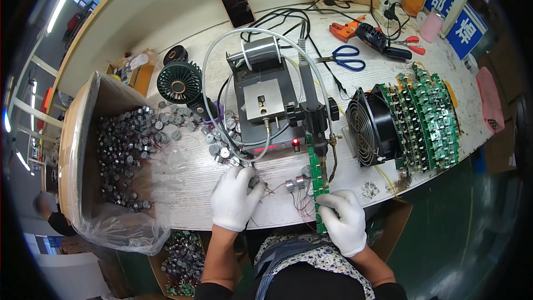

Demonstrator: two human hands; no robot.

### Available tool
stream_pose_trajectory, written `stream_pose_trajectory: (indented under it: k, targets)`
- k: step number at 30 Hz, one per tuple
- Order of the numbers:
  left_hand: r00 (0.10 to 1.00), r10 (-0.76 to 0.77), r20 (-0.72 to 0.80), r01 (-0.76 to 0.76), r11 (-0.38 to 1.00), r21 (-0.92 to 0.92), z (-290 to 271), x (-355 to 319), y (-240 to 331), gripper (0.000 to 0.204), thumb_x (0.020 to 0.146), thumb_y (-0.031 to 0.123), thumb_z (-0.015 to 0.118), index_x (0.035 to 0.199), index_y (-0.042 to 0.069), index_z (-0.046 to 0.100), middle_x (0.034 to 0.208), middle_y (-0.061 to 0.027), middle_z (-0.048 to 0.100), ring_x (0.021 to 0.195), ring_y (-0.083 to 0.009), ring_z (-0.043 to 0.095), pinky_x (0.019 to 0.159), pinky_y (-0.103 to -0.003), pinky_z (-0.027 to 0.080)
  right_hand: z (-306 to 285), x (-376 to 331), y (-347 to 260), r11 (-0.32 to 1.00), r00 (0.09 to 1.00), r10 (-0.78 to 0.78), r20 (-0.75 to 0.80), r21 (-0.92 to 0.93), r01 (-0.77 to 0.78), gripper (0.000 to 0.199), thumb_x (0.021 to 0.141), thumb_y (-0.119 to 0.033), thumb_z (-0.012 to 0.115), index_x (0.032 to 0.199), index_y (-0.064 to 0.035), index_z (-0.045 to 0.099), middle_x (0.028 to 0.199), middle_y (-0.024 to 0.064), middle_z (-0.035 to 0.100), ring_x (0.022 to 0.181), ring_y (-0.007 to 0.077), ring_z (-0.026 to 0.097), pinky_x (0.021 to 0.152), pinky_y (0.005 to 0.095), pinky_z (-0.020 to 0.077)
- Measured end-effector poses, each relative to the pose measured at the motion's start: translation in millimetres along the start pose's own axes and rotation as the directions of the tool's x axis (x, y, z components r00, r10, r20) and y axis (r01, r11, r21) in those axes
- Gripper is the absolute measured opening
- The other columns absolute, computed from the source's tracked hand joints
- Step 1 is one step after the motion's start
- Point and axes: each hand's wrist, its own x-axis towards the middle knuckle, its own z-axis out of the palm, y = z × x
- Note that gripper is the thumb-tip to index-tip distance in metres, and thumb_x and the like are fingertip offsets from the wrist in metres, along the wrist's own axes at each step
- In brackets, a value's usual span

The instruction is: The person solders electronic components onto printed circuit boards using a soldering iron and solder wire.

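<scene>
1. The wooden workbench (pixel 422 78) carries everything, with the work going on at its near edge.
2. At the person's left a plastic-lined cardboard box (pixel 78 150) lies tipped open and holds a large heap of small round buzzers with thin leads; by that heap, most of the stock looks unused.
3. At the right a black fan (pixel 369 128) stands beside a thick row of green circuit boards (pixel 427 116) set on edge. Whether those are finished or waiting cannot be told.
4. In the middle stands a black soldering station (pixel 266 105) with a solder spool (pixel 258 51) on top; its iron (pixel 333 155) hangs tip-down over the work.
5. A narrow green board strip (pixel 318 180) lies under the iron and runs back toward the person. Two small buzzers (pixel 295 184) already sit against its left side with their red leads trailing, so part of this strip seems populated and the rest open.
6. The right hand (pixel 344 219), in a white glove, has its fingers curled and pressed on the strip's near end, holding it down.
7. The left hand (pixel 236 197), also gloved, has its fingertips pinched together on one buzzer (pixel 255 181), just left of the strip and not yet against it.
8. Loose buzzers (pixel 219 147) lie scattered between the box and the station.
</scene>
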Motion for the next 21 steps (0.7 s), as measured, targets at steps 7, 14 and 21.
stream_pose_trajectory:
  k: [7,14,21]
  targets:
    - [0.922,-0.096,-0.376,-0.126,0.842,-0.524,13,-29,24,0.04,0.069,-0.009,0.065,0.107,0.0,0.056,0.092,-0.0125,0.062,0.078,-0.0238,0.06,0.068,-0.033,0.05,0,-2,0,1.0,1.0,0.008,0.02,0.016,-0.009,0.019,0.074,0.0,0.069,0.093,-0.0025,0.071,0.087,0.0115,0.061,0.08,0.0252,0.061,0.073,0.032,0.049]
    - [0.906,0.218,-0.362,-0.372,0.818,-0.439,18,-42,56,0.03,0.066,-0.009,0.07,0.086,0.004,0.052,0.083,-0.0116,0.062,0.068,-0.0277,0.061,0.057,-0.035,0.05,-8,-2,8,0.999,0.994,-0.006,0.112,0.042,0.002,0.02,0.076,-0.009,0.072,0.095,-0.0028,0.072,0.087,0.011,0.061,0.083,0.0248,0.061,0.076,0.0325,0.0485]
    - [0.667,0.714,-0.215,-0.729,0.562,-0.391,34,-42,54,0.02,0.073,0.009,0.067,0.092,0.004,0.06,0.095,-0.0124,0.061,0.083,-0.0286,0.065,0.063,-0.034,0.055,-12,-1,21,0.99,0.982,-0.065,0.18,0.137,0.041,0.023,0.083,-0.022,0.07,0.098,-0.0045,0.073,0.089,0.0115,0.061,0.086,0.0242,0.06,0.078,0.0322,0.0481]
